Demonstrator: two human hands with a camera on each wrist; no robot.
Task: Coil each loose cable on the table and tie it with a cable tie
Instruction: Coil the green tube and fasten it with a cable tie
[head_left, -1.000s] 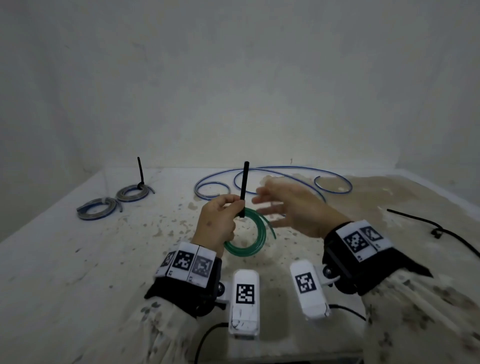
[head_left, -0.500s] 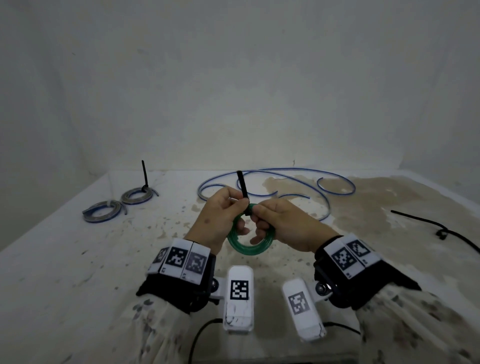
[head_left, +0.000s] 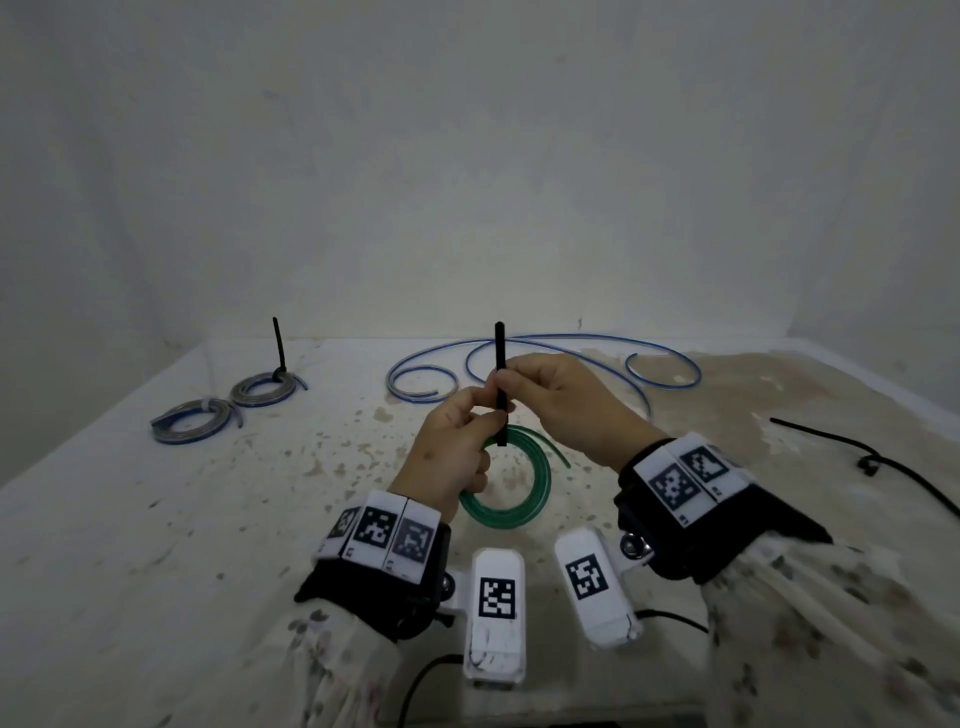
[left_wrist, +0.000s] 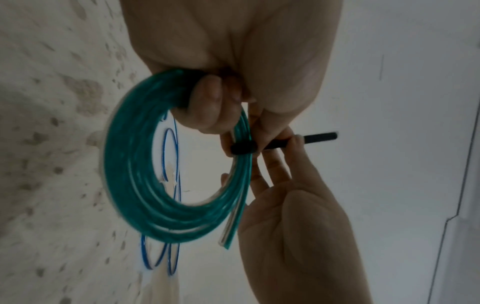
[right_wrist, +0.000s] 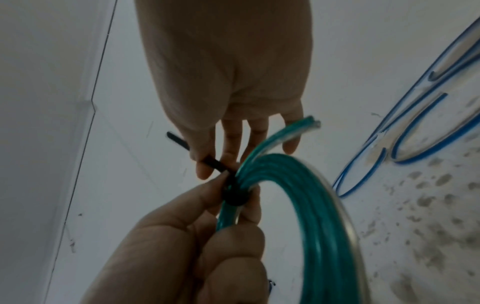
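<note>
A coiled green cable (head_left: 519, 506) (left_wrist: 135, 185) (right_wrist: 311, 205) hangs above the table, and my left hand (head_left: 452, 457) (left_wrist: 207, 98) grips its top. A black cable tie (head_left: 500, 384) (left_wrist: 298, 140) (right_wrist: 207, 162) is looped round the coil, its tail pointing up. My right hand (head_left: 566, 405) (right_wrist: 207, 164) pinches that tail between thumb and forefinger, with the other fingers straight. A loose blue cable (head_left: 545, 364) (right_wrist: 415, 127) sprawls on the table behind the hands.
Two coiled grey-blue cables (head_left: 192, 423) (head_left: 262, 389) lie at the far left, the nearer-to-centre one with a black tie tail standing up. A black cord (head_left: 872, 457) runs along the right side. The stained white table (head_left: 208, 519) meets walls at the back.
My right hand came in from open beside the coil and took the tie's tail. Its pinch has since slid up the tail, and the coil sits lower in view.
</note>
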